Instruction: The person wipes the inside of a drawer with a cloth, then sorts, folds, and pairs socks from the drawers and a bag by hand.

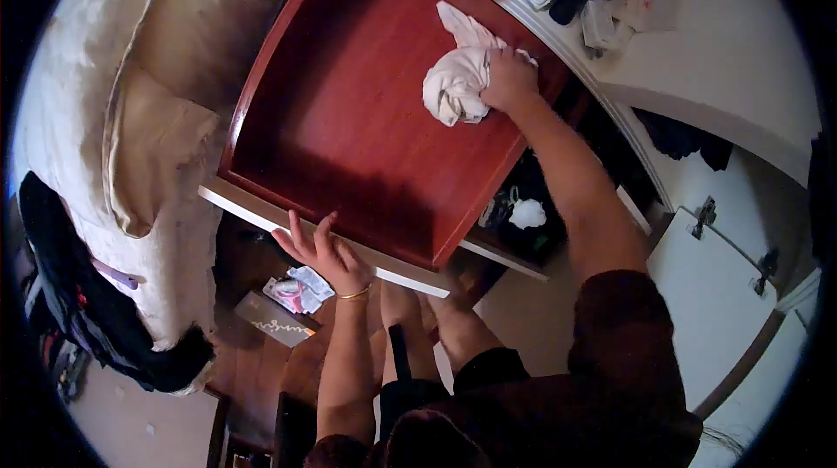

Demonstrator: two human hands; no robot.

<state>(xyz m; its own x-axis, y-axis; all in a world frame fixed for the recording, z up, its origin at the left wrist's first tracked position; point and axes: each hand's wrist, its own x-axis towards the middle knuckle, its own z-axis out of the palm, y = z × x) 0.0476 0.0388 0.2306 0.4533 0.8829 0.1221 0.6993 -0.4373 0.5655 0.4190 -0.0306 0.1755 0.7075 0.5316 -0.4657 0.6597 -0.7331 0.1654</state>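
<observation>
Red drawer (349, 110), open; one pale cloth (455, 84), bunched, inside along its right side. Right hand (513, 80): fingers curled closed over the cloth. Left hand (327, 254): fingers spread, grasping nothing, at the drawer's white front (401, 270), contact apparently light.

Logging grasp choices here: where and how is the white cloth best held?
Probably the bunched middle of the cloth, from above: raised folds offer something to pinch, while the red drawer lies beneath. The right hand covers part of it.
</observation>
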